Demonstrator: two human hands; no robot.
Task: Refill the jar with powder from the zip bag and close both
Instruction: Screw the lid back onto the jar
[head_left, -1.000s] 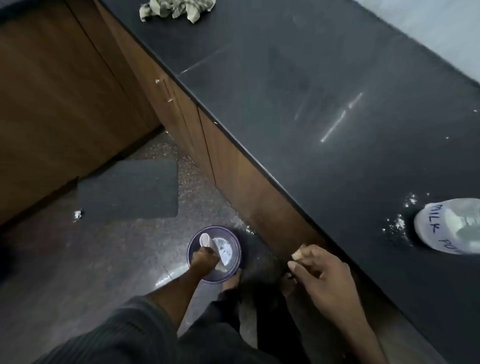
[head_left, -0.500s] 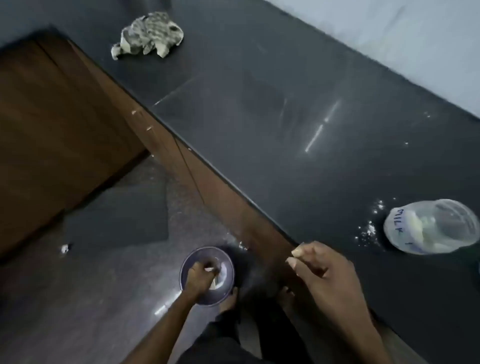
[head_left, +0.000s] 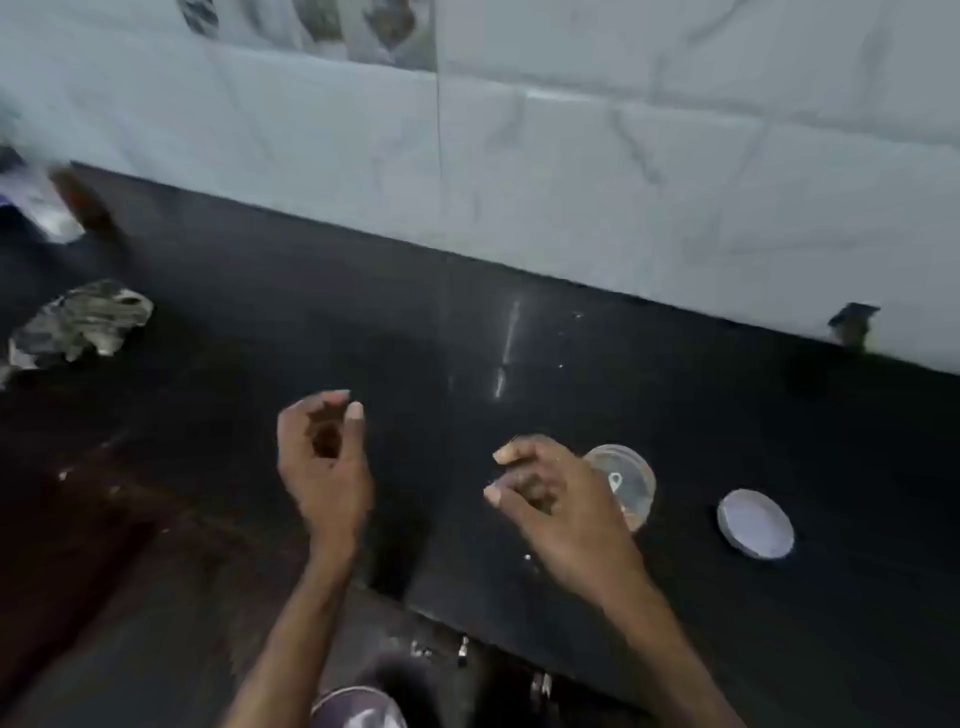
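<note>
A: Black stone counter (head_left: 571, 364) fills the view now, with a pale tiled wall (head_left: 623, 182) behind it. Half a second ago the camera looked down along the cabinets to the floor.

B: And the left hand (head_left: 324, 467)?

A: It has come up from the bin (head_left: 358, 714), which now shows only as a rim below the forearms. The hand hovers over the counter's near edge, fingers loosely curled, thumb apart from them, nothing between them.

B: The right hand (head_left: 563, 512)?

A: Further in over the counter than before. Its fingers curl toward the palm. Whether they pinch anything I cannot tell.

B: Where is the jar (head_left: 631, 480)?

A: At the right hand's far right side, partly covered by it, upright with its mouth open. Earlier it sat well to the right of that hand. Whether the hand touches it I cannot tell.

B: Its lid (head_left: 756, 524)?

A: Flat on the counter, to the right of the jar and apart from it. It was out of view before.

B: Anything by the left hand?

A: A crumpled cloth (head_left: 80, 325) lies well to its left, on the counter.
</note>
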